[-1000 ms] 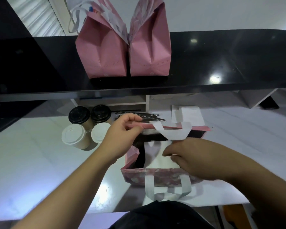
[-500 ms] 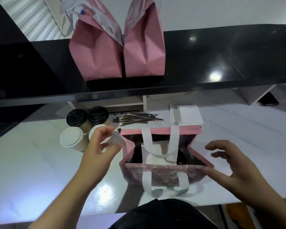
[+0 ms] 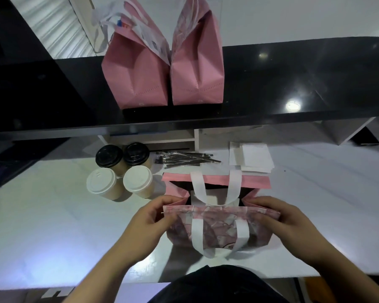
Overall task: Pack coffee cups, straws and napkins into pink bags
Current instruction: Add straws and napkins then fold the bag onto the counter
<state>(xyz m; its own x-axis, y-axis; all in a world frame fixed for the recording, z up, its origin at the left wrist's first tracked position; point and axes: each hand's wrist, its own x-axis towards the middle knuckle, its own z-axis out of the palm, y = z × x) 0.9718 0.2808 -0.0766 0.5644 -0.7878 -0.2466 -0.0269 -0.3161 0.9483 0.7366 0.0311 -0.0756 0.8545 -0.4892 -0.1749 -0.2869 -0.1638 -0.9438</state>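
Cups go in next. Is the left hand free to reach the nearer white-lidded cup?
Probably not yet: the left hand grips the bag. Once released, nothing stands between it and that cup.

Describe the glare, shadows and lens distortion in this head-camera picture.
Head view: a bright lamp reflection glares off the glossy black counter; the white table shines pale near the left forearm; the four cups cast soft shadows; the wide-angle lens bows the counter edge; both hands, left and right, look sharp.

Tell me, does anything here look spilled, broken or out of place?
Nothing stands out. The four cups stand upright with lids on, the straws lie loosely heaped, the napkins are stacked, and both hands hold the open bag by its top corners.
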